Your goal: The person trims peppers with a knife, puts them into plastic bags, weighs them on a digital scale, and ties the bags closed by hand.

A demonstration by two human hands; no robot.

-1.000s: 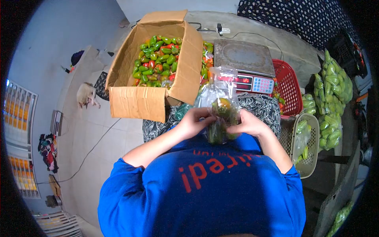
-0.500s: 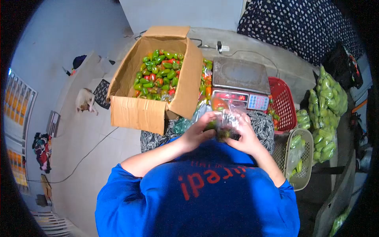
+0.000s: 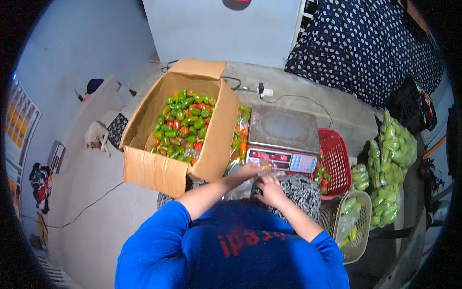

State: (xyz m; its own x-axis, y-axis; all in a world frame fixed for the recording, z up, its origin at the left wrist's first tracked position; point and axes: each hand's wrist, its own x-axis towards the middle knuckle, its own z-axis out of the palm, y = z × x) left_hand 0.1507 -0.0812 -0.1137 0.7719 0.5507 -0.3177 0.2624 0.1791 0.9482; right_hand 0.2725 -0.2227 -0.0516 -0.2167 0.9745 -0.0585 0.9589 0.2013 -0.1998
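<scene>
My left hand is closed in front of the scale, its fingers pinching a clear plastic bag. Most of that bag is hidden or blurred, and its contents cannot be made out. My right hand is just below and to the right, over my patterned lap, thumb and fingers apart. Right beyond my hands is a digital scale with a bare metal plate and lit red digits. To the left, a cardboard box holds many green and red peppers.
Bagged peppers lie between box and scale. A red basket with peppers and a beige basket with green vegetables stand right. Further right are bags of green vegetables. A cable runs behind; an animal lies far left.
My hands have lowered with the plastic bag toward my lap, and my right hand's fingers have come apart. The bag's peppers, seen before, are now hidden. The view has tilted up.
</scene>
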